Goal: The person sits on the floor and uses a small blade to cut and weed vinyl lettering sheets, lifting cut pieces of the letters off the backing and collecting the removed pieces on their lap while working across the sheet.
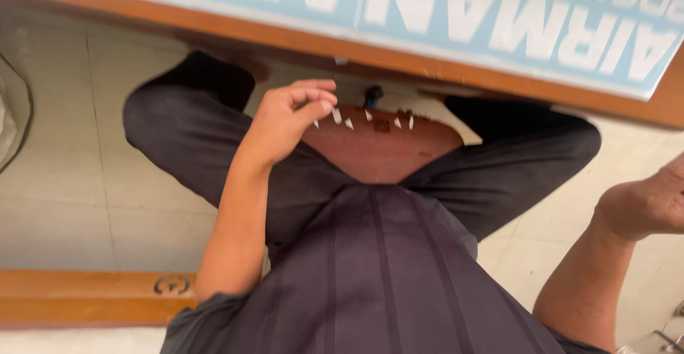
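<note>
Prob. a workshop: tiled floor (57,204), wood-framed signboard (499,19), wood plank (71,297) w/ small bits lying about.

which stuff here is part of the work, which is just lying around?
In use:
- left hand, fingers pinched, at the small white triangular chips
- reddish-brown round stool seat holding those chips
- small brown square piece among them

Lying about:
- light-blue signboard with orange wooden frame
- orange wooden plank on the tiled floor
- right hand, away from the seat, holding nothing visible

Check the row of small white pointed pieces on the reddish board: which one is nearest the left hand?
The leftmost white piece, just below the fingertips of the left hand. The other pieces sit farther right along the reddish board.
</note>
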The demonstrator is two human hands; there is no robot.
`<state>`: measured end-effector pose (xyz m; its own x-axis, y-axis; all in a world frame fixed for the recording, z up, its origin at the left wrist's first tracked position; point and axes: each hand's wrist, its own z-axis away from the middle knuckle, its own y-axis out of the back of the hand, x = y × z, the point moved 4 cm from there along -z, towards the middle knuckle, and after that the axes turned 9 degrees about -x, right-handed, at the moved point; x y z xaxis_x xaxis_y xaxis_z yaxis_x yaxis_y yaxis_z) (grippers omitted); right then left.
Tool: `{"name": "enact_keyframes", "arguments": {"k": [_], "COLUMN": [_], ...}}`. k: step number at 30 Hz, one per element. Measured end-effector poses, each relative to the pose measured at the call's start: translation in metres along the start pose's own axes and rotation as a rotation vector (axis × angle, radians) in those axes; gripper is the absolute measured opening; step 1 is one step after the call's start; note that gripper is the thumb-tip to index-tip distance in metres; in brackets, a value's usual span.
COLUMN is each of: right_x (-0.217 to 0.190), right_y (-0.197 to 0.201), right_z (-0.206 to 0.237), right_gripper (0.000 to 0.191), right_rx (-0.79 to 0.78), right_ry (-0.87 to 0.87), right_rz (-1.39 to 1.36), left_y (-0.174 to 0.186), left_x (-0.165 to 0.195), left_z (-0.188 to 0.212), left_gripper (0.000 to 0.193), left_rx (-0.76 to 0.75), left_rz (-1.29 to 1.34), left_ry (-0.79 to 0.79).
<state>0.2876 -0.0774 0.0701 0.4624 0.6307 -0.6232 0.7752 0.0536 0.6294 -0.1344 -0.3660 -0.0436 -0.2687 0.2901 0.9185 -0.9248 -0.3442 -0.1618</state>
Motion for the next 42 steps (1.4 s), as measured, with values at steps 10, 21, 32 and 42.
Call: {"name": "enact_keyframes", "arguments": {"k": [10,21,32,42], "right_x": [0.057,0.055,0.047,0.053], "right_y": [0.005,-0.048,-0.053,-0.061], "right_z": [0.158,0.164,0.149,0.157], "right_gripper": [0.012,0.012,0.013,0.022], "right_rx": [0.080,0.062,0.043,0.039], "right_ry": [-0.334,-0.442,-0.412,-0.234], "right_rz": [0.071,0.030,0.090,0.215], "left_y": [-0.043,-0.067,-0.078,-0.059], "left_x": [-0.146,-0.148,-0.124,-0.150], "left_z": [-0.066,-0.082,-0.077,-0.088], "left_gripper": [0.024,0.021,0.043,0.040], "left_rx": [-0.035,-0.024,-0.044,-0.060], "left_rz": [-0.318,-0.551,-0.933,-0.929], "left_ry": [0.414,0.546,0.272,0.299]}}
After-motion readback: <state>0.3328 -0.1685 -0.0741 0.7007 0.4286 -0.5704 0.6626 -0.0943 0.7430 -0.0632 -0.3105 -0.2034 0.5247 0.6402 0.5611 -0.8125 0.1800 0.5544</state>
